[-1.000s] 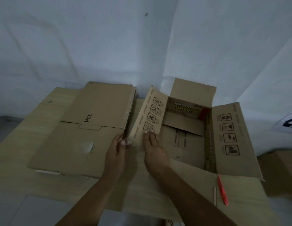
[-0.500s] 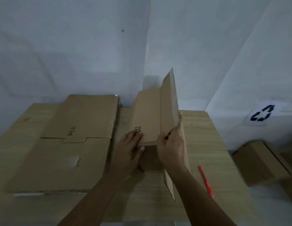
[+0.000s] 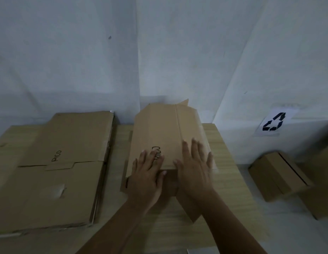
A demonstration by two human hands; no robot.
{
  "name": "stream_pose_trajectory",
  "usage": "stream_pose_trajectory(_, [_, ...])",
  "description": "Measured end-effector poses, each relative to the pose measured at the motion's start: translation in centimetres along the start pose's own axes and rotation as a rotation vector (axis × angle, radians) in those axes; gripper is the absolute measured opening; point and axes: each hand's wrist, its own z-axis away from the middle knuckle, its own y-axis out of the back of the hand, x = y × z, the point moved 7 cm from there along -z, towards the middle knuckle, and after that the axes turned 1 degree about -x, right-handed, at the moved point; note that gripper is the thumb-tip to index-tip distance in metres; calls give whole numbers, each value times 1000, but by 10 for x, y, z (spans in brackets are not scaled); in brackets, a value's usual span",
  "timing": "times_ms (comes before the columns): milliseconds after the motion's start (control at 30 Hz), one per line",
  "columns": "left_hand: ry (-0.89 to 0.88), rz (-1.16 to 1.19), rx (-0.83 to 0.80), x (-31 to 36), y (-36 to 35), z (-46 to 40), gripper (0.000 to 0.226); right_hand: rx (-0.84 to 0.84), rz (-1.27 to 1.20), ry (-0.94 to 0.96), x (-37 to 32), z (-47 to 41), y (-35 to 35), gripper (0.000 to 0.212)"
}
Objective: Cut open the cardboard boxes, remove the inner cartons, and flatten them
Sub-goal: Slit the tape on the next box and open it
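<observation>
Both hands are flat on the folded box (image 3: 165,136) in the middle of the table (image 3: 221,158), fingers spread and straight, pressing rather than gripping anything. The left hand (image 3: 147,173) sits over the near-left part of the top panel, right by the handwritten marking, thumb hooked near the panel's front edge. The right hand (image 3: 194,169) is just beside it on the right panel, past the fold line that runs away from the person.

The key bit: the box's long axis points away from the person toward the wall, and the hands only cover the near end. The far end looks like it's sitting a little raised, with a flap corner poking up at the back. So the next push probably needs to slide forward along that crease. Both hands are about equally close; the right one is nearer the crease.

The stack (image 3: 64,162) of already flattened boxes lies to the left, near but apart, so the left hand is the closer one for shifting the box over. More unopened boxes (image 3: 276,175) sit on the floor at right.
</observation>
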Motion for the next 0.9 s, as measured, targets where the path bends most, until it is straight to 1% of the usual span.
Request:
stream_pose_trajectory(67, [-15, 14, 6, 1, -1, 0, 52, -137, -35, 42, -5, 1, -16, 65])
stream_pose_trajectory(133, [-22, 90, 24, 1, 2, 2, 54, -181, -8, 95, -8, 1, -26, 63])
stream_pose_trajectory(200, [49, 219, 59, -8, 9, 5, 57, -191, 5, 122, -5, -2, -31, 63])
stream_pose_trajectory(267, [174, 304, 92, -21, 15, 10, 61, -191, 21, 151, 0, -7, -31, 64])
stream_pose_trajectory(333, [340, 364, 95, -36, 14, 16, 62, -208, 37, 190, 4, -11, -32, 66])
stream_pose_trajectory(433, [620, 482, 55, -57, 6, 27, 54, -215, 58, 241, 6, -17, -31, 69])
stream_pose_trajectory(500, [721, 544, 53, -69, 3, 30, 49, -212, 54, 263, 5, -20, -29, 68])
stream_pose_trajectory(533, [744, 546, 89, -71, 8, 30, 47, -215, 41, 270, 5, -21, -28, 67])
stream_pose_trajectory(567, [767, 545, 160, -73, 16, 30, 40, -222, 24, 273, 5, -22, -27, 66])
stream_pose_trajectory(633, [820, 577, 387, -75, 40, 32, 24, -235, -10, 277, 5, -21, -25, 64])
stream_pose_trajectory(667, [807, 609, 506, -72, 54, 32, 23, -239, -31, 274, 5, -21, -24, 63])
stream_pose_trajectory(700, [737, 635, 601, -66, 68, 30, 28, -243, -62, 264, 6, -21, -23, 61])
stream_pose_trajectory(733, [615, 657, 657, -58, 79, 26, 34, -242, -112, 248, 6, -21, -21, 61])
stream_pose_trajectory(767, [472, 681, 663, -44, 87, 20, 41, -231, -183, 231, 7, -21, -17, 60])
stream_pose_trajectory(833, [201, 725, 557, -13, 89, 7, 56, -179, -366, 191, 10, -22, -8, 59])
stream_pose_trajectory(900, [30, 729, 413, 18, 86, -7, 58, -139, -541, 135, 17, -24, -1, 59])
